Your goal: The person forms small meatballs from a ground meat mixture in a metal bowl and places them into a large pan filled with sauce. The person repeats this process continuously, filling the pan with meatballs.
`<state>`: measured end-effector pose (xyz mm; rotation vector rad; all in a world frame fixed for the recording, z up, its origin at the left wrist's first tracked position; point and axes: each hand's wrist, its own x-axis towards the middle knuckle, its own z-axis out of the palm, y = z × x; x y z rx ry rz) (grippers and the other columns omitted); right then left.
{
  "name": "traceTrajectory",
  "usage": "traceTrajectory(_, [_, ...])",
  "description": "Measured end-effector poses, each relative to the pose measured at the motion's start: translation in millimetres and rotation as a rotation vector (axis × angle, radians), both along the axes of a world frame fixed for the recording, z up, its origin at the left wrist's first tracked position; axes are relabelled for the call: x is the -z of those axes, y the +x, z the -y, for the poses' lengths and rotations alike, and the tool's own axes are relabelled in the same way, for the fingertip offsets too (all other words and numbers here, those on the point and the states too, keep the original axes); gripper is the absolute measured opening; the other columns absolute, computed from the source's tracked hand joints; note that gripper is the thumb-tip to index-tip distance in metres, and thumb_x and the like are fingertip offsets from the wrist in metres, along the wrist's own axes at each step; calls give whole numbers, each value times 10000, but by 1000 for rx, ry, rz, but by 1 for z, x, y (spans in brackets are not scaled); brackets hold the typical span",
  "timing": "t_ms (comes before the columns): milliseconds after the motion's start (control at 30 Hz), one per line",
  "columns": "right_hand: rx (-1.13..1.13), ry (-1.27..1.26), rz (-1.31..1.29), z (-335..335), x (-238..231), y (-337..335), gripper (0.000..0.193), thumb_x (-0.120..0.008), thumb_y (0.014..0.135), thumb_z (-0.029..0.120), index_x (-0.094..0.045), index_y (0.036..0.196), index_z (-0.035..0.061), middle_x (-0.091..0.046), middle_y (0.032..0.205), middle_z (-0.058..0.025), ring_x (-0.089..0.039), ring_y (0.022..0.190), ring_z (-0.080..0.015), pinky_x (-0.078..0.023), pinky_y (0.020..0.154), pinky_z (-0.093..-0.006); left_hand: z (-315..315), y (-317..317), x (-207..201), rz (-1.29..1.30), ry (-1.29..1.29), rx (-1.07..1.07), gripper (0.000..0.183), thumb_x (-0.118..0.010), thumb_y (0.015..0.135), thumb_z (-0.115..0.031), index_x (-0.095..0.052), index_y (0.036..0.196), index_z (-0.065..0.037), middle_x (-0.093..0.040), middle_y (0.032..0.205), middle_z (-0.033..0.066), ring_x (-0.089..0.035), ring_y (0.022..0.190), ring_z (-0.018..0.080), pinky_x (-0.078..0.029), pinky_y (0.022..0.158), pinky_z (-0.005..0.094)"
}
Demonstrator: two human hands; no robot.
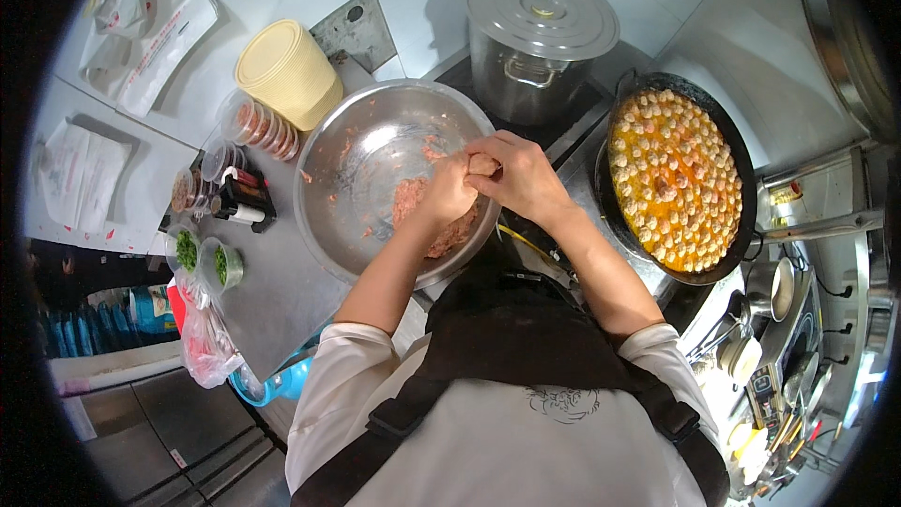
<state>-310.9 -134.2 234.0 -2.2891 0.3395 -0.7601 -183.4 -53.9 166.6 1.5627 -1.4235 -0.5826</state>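
Red print, too small to read, marks a white bag (pixel 178 42) at far left; yellow tubs (pixel 293 77), cups of chopped greens (pixel 223 266) and a lidded pot (pixel 514 94) surround the metal bowl (pixel 352 160) on the table (pixel 267 305), with a pan of meatballs (pixel 676 188) at right. Minced meat (pixel 410 197) lies in the bowl, partly hidden by the left hand (pixel 453 190), whose fingers are clamped on some of it; whether the right hand (pixel 519 176) grips any cannot be told.

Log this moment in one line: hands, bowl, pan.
Left hand: curled, over bowl | Right hand: touching left | Bowl: minced meat inside | Pan: small balls in orange liquid
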Motion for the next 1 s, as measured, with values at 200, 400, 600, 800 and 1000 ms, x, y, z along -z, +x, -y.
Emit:
traceTrajectory(200, [17, 990, -63, 29, 49, -31, 183, -617, 761, 56, -578, 937, 22, -631, 807, -95, -622, 721, -181, -518, 652, -312, -6, -10, 35, 199, 61, 45, 219, -557, 804, -155, -541, 971, -15, -600, 818, 198, -591, 771, 374, -461, 697, 425])
traceTrajectory(400, [509, 1212, 322, 95, 75, -198, 139, -525, 846, 120, -534, 959, 41, -533, 793, -33, -512, 689, -117, -449, 641, -254, -38, 47, 90, 662, 287, -207, 345, -538, 833, -317, -585, 1060, -61, -617, 972, 153, -566, 948, 341, -394, 878, 457])
traceTrajectory(600, [1047, 684, -329, 141, 115, -303, 254, -599, 856, 219, -633, 1019, 27, -633, 909, -100, -606, 776, -147, -484, 687, -282, -20, 49, 133, 700, 250, -430, 244, -587, 824, -281, -636, 936, -70, -630, 951, 175, -608, 847, 337, -459, 800, 411])
traceTrajectory(800, [1057, 343, -422, 151, 102, -313, 500, -567, 855, 479, -571, 1190, 108, -596, 1140, -188, -557, 1092, -276, -438, 885, -362, -20, 76, 157, 304, 137, -354, 150, -635, 791, -191, -611, 763, -46, -623, 749, 152, -607, 664, 275, -462, 602, 381])
traceTrajectory(1000, [1009, 360, -185, 115, 46, -299, 422, -531, 912, 362, -558, 1186, 42, -614, 1111, -127, -573, 1062, -222, -439, 882, -325, -17, 71, 93, -406, 171, -390, 270, -598, 872, -272, -598, 952, -14, -621, 833, 54, -607, 780, 189, -474, 696, 328])
